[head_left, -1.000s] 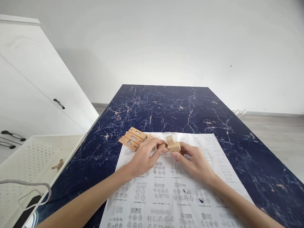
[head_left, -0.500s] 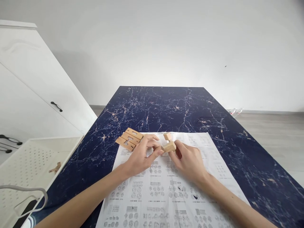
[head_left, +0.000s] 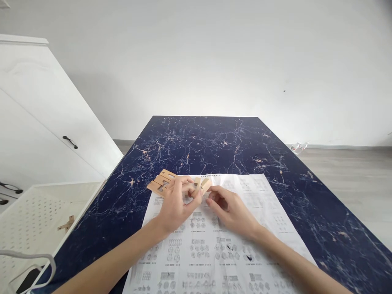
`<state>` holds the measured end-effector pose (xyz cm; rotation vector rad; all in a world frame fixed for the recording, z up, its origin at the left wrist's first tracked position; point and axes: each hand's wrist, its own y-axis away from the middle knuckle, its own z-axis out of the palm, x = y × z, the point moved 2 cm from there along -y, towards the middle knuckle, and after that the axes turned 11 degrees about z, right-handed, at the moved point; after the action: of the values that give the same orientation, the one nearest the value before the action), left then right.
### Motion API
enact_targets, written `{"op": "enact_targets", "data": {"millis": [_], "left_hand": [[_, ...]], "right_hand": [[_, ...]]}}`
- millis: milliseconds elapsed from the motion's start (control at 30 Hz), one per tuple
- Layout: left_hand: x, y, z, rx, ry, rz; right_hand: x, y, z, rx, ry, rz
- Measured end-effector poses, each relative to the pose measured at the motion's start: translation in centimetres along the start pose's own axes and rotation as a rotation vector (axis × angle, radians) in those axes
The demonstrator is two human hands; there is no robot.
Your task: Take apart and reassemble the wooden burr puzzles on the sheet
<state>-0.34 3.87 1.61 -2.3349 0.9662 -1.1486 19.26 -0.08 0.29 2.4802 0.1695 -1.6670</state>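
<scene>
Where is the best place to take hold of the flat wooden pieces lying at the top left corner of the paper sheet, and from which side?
Probably the long outer edges of the flat wooden pieces, coming from the far left. They lie flat on the table, and the left hand covers their near right end.

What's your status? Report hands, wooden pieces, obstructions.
Left hand grips joined wooden pieces over the instruction sheet. Right hand open beside them, apparently not touching. Spare wooden pieces behind left fingers; nothing blocking.

A dark blue marbled tabletop (head_left: 232, 143) — a printed instruction sheet (head_left: 260, 204) is spread on it, wooden puzzle pieces (head_left: 157, 184) laid at its corner.
</scene>
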Motion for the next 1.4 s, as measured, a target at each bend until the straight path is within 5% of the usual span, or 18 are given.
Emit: {"op": "enact_targets", "data": {"millis": [100, 233, 433, 667, 1033, 1400], "left_hand": [[0.1, 0.0, 0.2, -0.080, -0.037, 0.153], [0.2, 0.2, 0.2, -0.144, -0.068, 0.330], [0.1, -0.2, -0.2, -0.096, -0.124, 0.274], [0.1, -0.4, 0.0, -0.199, -0.106, 0.252], [0.7, 0.0, -0.1, -0.357, 0.017, 0.371], [0.8, 0.5, 0.4, -0.380, -0.009, 0.422]], "right_hand": [[-0.1, -0.3, -0.3, -0.116, -0.327, 0.037], [0.3, -0.8, -0.6, 0.001, -0.377, 0.133], [1.0, -1.0, -0.1, 0.150, -0.233, 0.143], [-0.2, -0.7, 0.1, 0.083, -0.067, 0.101], [-1.0, -0.2, 0.5, -0.084, -0.114, 0.015], [-0.9, 0.0, 0.5, -0.071, -0.040, -0.001]]}}
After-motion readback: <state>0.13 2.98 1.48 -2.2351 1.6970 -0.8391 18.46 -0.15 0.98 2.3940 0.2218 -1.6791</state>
